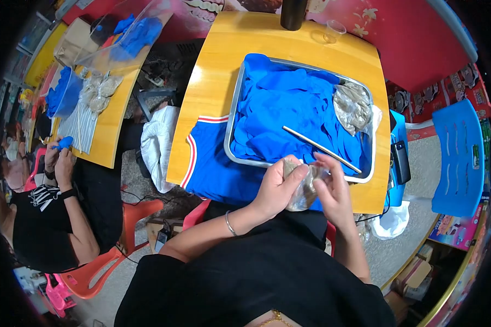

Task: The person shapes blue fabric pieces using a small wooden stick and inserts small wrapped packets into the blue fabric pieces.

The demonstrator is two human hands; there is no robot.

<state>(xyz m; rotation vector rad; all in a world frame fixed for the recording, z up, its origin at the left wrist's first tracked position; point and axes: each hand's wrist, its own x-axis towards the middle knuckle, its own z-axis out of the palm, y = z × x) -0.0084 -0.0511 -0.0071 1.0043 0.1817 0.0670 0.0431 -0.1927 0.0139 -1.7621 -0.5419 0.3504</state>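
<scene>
The left hand point(275, 191) grips a clear plastic bag point(304, 195) of greyish-brown material, fingers closed round one side; the right hand's point(337, 191) fingers are loosely parted beside it. The bag is by the near rim of a metal tray point(250, 162) on the wooden counter point(210, 71), where a thin stick point(321, 150) lies across limp blue pieces point(289, 103).

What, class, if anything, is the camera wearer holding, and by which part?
A filled clear plastic bag: the left hand grips its left side; the right hand is at its right side, its grip unclear.
</scene>
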